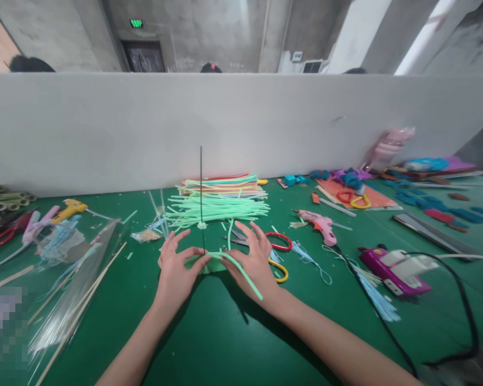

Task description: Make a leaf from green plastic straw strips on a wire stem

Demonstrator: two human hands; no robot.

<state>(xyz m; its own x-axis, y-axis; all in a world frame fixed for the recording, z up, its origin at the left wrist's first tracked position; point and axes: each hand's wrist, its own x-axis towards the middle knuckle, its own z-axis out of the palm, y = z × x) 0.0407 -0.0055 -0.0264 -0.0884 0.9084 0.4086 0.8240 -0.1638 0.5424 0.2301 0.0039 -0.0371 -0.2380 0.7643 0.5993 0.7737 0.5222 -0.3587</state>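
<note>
Above the table's near middle, my left hand (177, 265) pinches a mint-green strip, thumb against forefinger, its other fingers raised. My right hand (255, 260) pinches the same mint-green strip (243, 274) a little further right, and the free end curves down past the wrist. Below the fingertips is a darker green piece (213, 265), partly hidden by them. A thin dark rod (201, 187) rises upright near my left fingertips; whether it is joined to the green piece I cannot tell. Behind my hands lies a pile of mint-green strips (217, 210).
Red-handled scissors (279, 241) and a yellow handle (279, 271) lie beside my right hand. Further right are a pink glue gun (320, 222) and a purple power strip (394, 276) with cords. Thin sticks (82, 305) lie left. A grey partition (145, 128) stands behind.
</note>
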